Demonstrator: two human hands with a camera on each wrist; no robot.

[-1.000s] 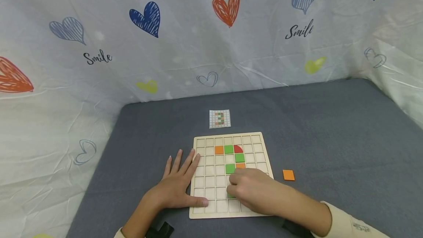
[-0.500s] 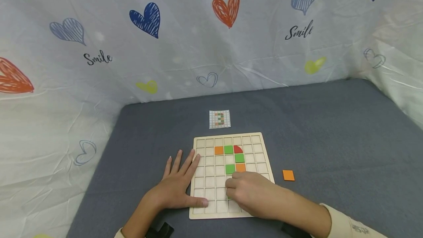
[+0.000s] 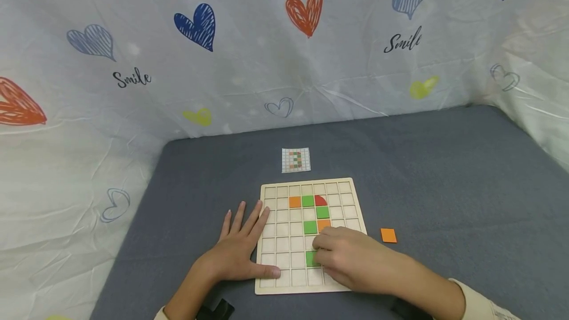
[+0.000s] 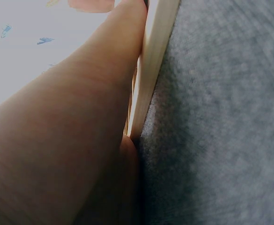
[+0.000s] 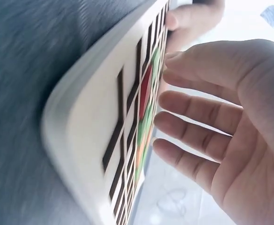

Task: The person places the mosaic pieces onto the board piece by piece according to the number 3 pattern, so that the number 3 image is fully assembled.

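Note:
My left hand [image 3: 237,256] lies with spread fingers over the left edge of a wooden grid board [image 3: 275,288], its thumb on the lower cells. Above the board's lower right part is my right hand [image 3: 351,260], just beside a green square tile [image 3: 312,259] that it partly covers. In the right wrist view the fingers of my right hand [image 5: 207,112] are loosely bent, with nothing seen between them. A red piece [image 5: 145,93] sits in the grid there. Farther up the board are an orange tile [image 3: 295,202], several green tiles and a red quarter-circle [image 3: 320,200].
A loose orange square tile [image 3: 388,235] lies on the grey cloth [image 3: 444,177] right of the board. Behind the board lies a small printed pattern card [image 3: 296,160]. A white curtain [image 3: 249,63] with hearts hangs at the back.
After a slight shift left, my right hand has moved back to the right, uncovering more of the green tile near the bottom. My left hand stays in place.

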